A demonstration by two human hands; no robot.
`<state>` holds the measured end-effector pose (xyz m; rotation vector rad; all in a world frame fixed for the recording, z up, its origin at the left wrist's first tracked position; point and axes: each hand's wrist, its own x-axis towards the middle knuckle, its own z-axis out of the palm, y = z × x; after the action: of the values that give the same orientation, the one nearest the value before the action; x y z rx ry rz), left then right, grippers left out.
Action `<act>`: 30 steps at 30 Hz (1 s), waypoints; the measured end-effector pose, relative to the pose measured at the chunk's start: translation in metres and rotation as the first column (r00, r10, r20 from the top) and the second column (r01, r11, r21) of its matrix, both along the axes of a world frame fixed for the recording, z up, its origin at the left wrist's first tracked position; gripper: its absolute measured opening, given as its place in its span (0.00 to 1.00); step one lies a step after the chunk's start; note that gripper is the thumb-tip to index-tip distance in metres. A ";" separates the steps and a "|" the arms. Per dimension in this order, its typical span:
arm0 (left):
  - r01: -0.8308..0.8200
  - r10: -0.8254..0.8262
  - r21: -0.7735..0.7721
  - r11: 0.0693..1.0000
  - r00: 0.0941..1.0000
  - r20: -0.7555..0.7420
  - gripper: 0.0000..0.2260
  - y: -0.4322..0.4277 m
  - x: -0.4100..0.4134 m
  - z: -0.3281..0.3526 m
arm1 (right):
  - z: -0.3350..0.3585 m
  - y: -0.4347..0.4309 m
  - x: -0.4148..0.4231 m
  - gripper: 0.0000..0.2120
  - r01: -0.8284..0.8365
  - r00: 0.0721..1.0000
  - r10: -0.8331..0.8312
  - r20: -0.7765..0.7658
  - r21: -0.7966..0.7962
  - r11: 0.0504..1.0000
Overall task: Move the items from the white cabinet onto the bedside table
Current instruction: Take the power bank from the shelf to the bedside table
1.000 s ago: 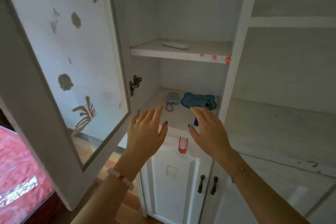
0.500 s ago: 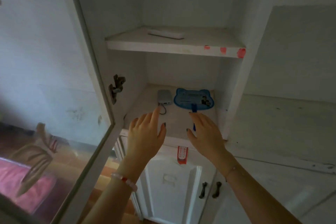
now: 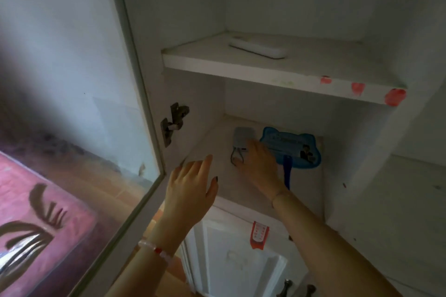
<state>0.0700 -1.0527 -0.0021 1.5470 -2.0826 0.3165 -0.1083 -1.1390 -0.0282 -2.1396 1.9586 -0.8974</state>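
Nothing here can be read. The blue cat-shaped card (image 3: 292, 147), just right of the right hand's fingers (image 3: 253, 152), carries blurred print, and the red sticker (image 3: 259, 235) below them shows illegible marks.
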 end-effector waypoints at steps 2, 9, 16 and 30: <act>-0.008 0.008 -0.021 1.000 1.000 -0.008 0.21 -0.003 0.001 -0.001 | -0.002 -0.021 0.008 0.33 0.020 0.996 -0.020 0.087 0.004 1.000; 0.004 -0.004 0.008 1.000 1.000 -0.031 0.22 -0.010 0.000 -0.005 | -0.019 -0.069 0.026 0.36 0.120 0.989 -0.130 0.076 0.124 0.985; 0.012 -0.010 0.033 0.999 0.999 -0.047 0.22 -0.014 0.005 -0.007 | -0.025 -0.086 0.026 0.25 0.232 0.972 -0.235 0.009 0.121 0.965; 0.057 0.011 0.270 0.961 0.970 -0.242 0.22 -0.011 -0.001 -0.011 | -0.010 -0.007 0.014 0.38 0.127 0.957 -0.150 0.250 0.105 0.986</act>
<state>0.0692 -1.0633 -0.0136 1.6233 -2.0118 -0.1736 -0.0938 -1.1464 -0.0386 -1.7553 1.9922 -1.0314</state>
